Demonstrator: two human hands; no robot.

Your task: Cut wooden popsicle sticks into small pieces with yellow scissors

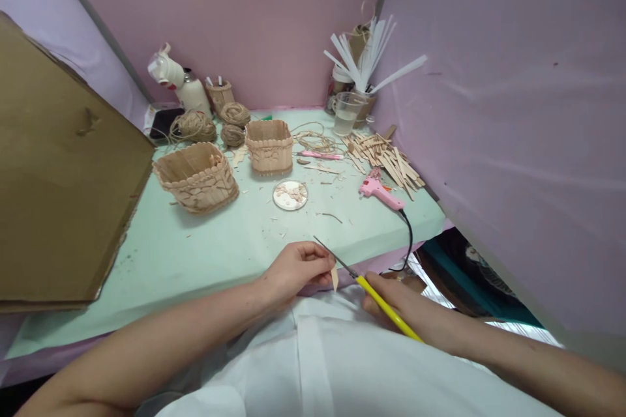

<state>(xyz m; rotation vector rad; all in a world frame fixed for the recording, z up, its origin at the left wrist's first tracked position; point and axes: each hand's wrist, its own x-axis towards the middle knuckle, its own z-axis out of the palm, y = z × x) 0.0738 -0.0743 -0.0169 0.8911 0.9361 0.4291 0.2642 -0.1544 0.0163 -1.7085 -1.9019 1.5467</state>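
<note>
My left hand [296, 268] is closed in a pinch on a small wooden stick piece [335, 279] at the table's near edge. My right hand [405, 306] grips yellow-handled scissors [364, 285], whose dark blades reach up to the wooden piece. Both hands hover over my white-clothed lap. On the pale green table [205, 247] farther off stand two baskets made of wooden sticks [198, 177] [268, 145] and a small round dish of wood bits [290, 195].
A pink glue gun [379, 192] with a black cord lies right of the dish. Loose wooden sticks [384, 156] are piled at the right. Twine balls [195, 125], a bottle [178, 81], a plastic cup [348, 112] and white strips stand at the back. A cardboard sheet [59, 169] leans at left.
</note>
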